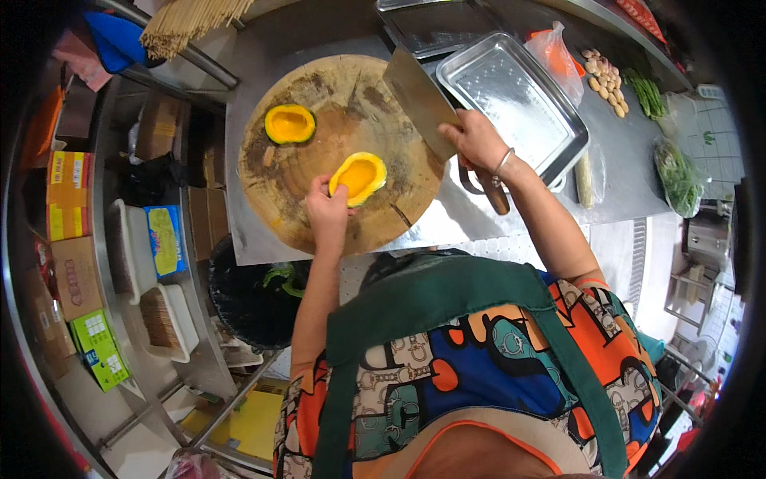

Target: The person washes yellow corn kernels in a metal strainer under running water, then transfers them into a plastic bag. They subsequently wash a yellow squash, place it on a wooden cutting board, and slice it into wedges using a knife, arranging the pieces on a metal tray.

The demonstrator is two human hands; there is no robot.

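Note:
My left hand (329, 202) grips a hollowed piece of yellow-fleshed squash (366, 175) by its near left edge, over the front of a round wooden chopping block (335, 149). A second hollowed squash piece (289, 124), with green rind, lies cavity up at the block's back left. My right hand (479, 139) holds a broad cleaver (418, 99) by its wooden handle. The blade is over the block's right edge and points away to the back left.
Beyond my right hand lies a rectangular metal tray (514, 102), with a dark tray (437, 24) behind. Farther right are a plastic bag (556, 66), small tan pieces of produce (604, 81), green stalks (647, 93) and bagged greens (679, 173). A black-lined bin (245, 305) stands below the front left edge.

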